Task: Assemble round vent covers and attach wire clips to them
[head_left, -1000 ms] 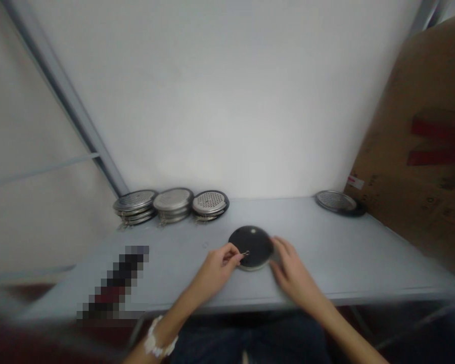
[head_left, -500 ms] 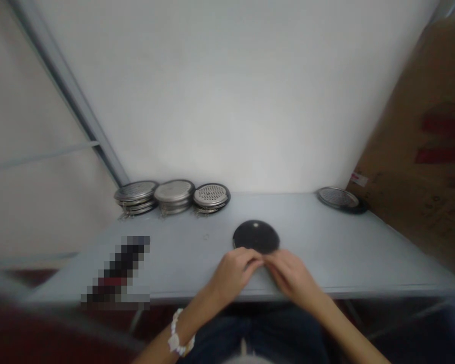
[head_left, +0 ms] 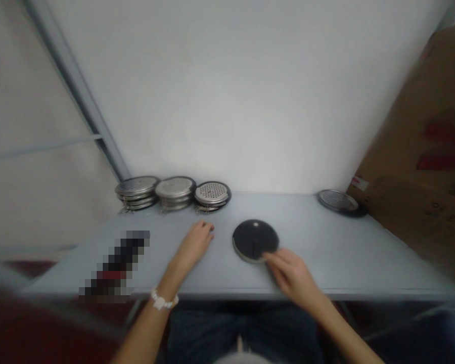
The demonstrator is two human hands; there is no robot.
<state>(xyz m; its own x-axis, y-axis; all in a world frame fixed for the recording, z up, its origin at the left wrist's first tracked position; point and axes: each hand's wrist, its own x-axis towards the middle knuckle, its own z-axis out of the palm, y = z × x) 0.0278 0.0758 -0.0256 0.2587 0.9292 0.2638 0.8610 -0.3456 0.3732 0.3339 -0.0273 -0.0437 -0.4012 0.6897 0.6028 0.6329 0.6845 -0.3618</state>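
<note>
A round black disc (head_left: 255, 237) with a pale metal rim lies flat on the grey table in front of me. My right hand (head_left: 288, 268) is at its near right edge, thumb and fingertips pinched together on the rim; any small part between them is hidden. To the left of the disc, my left hand (head_left: 199, 240) is low over the table, apart from the disc. Its fingers are curled, with a slight gap between thumb and forefinger. I cannot make out anything in them.
Along the wall at the back left stand three stacks of round perforated metal pieces, a left stack (head_left: 137, 187), a middle stack (head_left: 175, 188) and a right stack (head_left: 212, 193). Another perforated piece (head_left: 339, 200) lies at the back right, beside a large cardboard box (head_left: 413, 197). A pixelated patch covers something at the left.
My left hand has left the disc's near edge and moved left and forward, over the spot where a small thing lay. My right hand stays at the rim.
</note>
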